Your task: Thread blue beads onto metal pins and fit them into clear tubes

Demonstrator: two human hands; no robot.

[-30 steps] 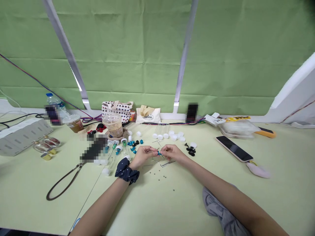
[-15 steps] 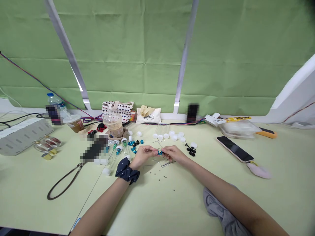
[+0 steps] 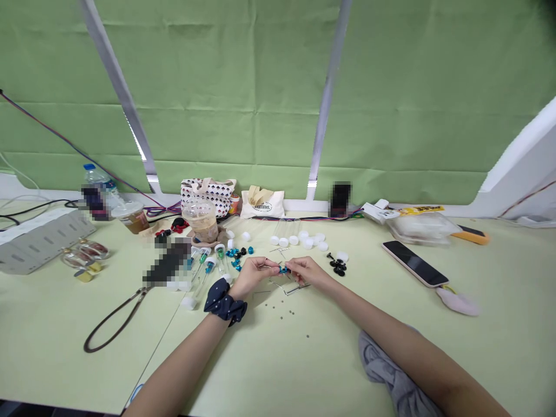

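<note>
My left hand (image 3: 254, 274) and my right hand (image 3: 307, 271) meet over the middle of the table. Between their fingertips is a small shiny blue part (image 3: 284, 270), pinched from both sides; its exact kind is too small to make out. Thin metal L-shaped rods, like hex keys (image 3: 292, 291), lie just under and in front of the fingers. Several tiny dark bits (image 3: 281, 317) are scattered nearer to me. Loose blue and black parts (image 3: 237, 253) lie left of my left hand, and black ones (image 3: 337, 266) lie right of my right hand.
White round caps (image 3: 307, 242) and clear tubes (image 3: 203, 278) lie around the hands. Farther back stand a lidded drink cup (image 3: 204, 223), a patterned bag (image 3: 208, 194) and a small white pouch (image 3: 263, 202). A phone (image 3: 414, 263) and a plastic box (image 3: 425, 227) are at right.
</note>
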